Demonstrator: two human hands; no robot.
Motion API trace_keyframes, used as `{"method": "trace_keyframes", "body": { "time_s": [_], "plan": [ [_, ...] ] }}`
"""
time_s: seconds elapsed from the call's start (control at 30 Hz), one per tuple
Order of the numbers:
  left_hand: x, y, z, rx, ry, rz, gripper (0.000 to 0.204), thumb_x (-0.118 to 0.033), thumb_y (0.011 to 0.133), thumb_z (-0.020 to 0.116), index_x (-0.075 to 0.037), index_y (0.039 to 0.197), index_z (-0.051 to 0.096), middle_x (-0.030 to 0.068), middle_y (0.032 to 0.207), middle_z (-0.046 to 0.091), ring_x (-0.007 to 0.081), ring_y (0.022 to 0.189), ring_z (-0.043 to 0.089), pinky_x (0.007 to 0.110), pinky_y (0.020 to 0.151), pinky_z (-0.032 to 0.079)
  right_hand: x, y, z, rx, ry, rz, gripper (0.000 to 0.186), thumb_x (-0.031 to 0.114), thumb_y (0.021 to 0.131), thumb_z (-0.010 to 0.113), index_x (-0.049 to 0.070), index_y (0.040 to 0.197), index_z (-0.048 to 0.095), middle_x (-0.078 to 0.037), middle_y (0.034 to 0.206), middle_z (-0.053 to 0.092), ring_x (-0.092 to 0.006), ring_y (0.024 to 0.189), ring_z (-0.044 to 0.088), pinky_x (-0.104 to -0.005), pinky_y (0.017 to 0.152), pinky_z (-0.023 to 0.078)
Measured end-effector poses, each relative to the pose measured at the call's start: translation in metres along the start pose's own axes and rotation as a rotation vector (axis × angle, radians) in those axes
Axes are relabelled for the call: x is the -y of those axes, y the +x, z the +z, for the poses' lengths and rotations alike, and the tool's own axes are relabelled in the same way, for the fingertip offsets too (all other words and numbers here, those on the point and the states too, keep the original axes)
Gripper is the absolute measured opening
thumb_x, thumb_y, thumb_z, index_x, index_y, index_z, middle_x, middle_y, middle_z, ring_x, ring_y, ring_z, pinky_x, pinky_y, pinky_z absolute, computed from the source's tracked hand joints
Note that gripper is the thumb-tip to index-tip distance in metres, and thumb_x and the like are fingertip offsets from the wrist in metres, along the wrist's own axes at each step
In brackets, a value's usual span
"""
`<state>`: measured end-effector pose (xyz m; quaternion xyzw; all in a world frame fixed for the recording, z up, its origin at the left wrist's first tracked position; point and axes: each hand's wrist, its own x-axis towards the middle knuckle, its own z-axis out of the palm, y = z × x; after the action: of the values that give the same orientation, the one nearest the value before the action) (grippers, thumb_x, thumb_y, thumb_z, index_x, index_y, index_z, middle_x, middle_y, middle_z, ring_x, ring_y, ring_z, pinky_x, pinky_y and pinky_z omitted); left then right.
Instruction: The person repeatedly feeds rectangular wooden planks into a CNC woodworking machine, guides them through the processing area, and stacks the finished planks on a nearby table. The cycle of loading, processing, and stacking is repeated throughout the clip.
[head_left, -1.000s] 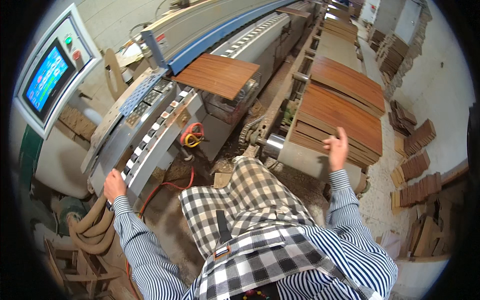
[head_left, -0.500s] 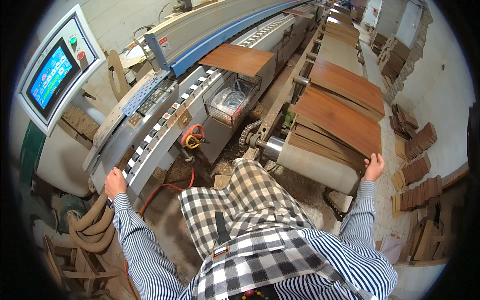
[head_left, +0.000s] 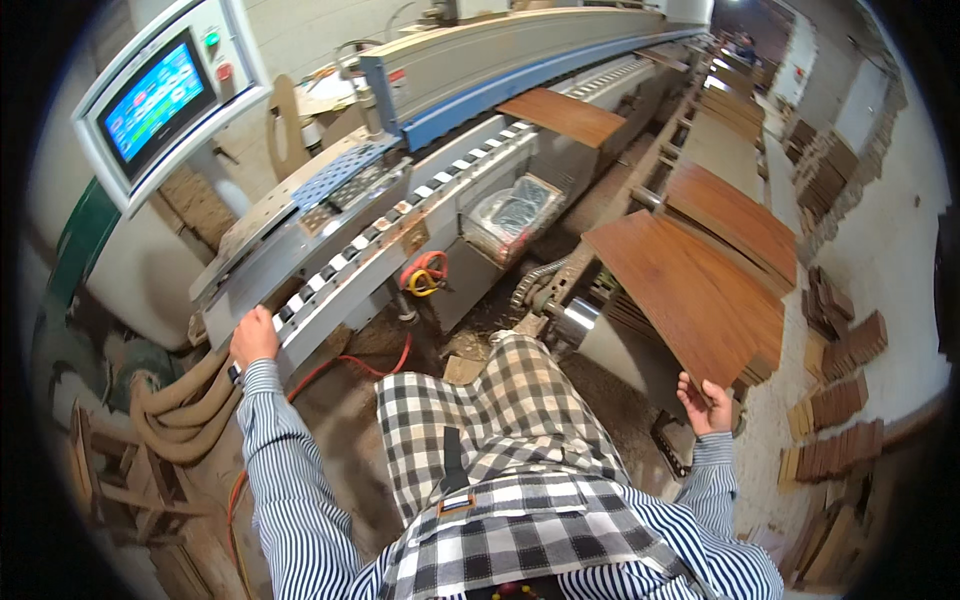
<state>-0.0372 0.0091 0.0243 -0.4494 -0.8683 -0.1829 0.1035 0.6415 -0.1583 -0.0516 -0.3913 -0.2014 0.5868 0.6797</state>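
Observation:
With fingers curled at its end, my left hand (head_left: 255,337) grips the near end of the machine's roller rail (head_left: 345,268). My right hand (head_left: 706,403) pinches the near corner of a reddish-brown wood-grain board (head_left: 672,290). This board lies skewed over the pile on the roller conveyor, its left corner sticking out past the boards below. Farther along the conveyor is another stack of brown boards (head_left: 735,210). One more brown panel (head_left: 563,117) rests on the machine's rail beside the blue beam (head_left: 480,110).
A control panel with a lit screen (head_left: 155,105) stands at the left. Below the rail are a wire basket with clear plastic (head_left: 515,210) and red and yellow scissors-like handles (head_left: 425,272). Small brown pieces (head_left: 835,400) line the right wall. A red hose (head_left: 350,360) crosses the floor.
My right hand has drawn the top board toward me and to the left, turning it off the pile's line. My left hand stays on the rail. The view has shifted.

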Motion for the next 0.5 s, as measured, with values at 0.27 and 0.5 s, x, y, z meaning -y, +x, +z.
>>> {"method": "trace_keyframes", "body": {
  "time_s": [0.27,0.5],
  "plan": [
    [-0.004,0.0,0.002,-0.031,-0.017,-0.022,0.044,-0.037,0.087,0.038,-0.005,0.079,0.067,0.0215,0.08,0.063,0.0384,0.076,0.062,0.048,0.073,0.047,-0.056,0.043,0.099,0.357,0.138,0.182,0.037,0.015,0.078,0.056,-0.004,0.11,0.054,-0.018,0.094,0.065,-0.0282,0.087,0.062,-0.0391,0.082,0.049],
    [-0.003,-0.002,-0.003,-0.04,-0.011,-0.018,0.043,-0.035,0.088,0.039,-0.005,0.078,0.067,0.0204,0.078,0.064,0.0368,0.075,0.062,0.045,0.074,0.047,-0.115,0.076,0.242,0.563,-0.064,0.33,0.035,0.013,0.082,0.054,-0.008,0.109,0.053,-0.019,0.103,0.062,-0.0253,0.091,0.06,-0.0349,0.082,0.049]
  ]
}}
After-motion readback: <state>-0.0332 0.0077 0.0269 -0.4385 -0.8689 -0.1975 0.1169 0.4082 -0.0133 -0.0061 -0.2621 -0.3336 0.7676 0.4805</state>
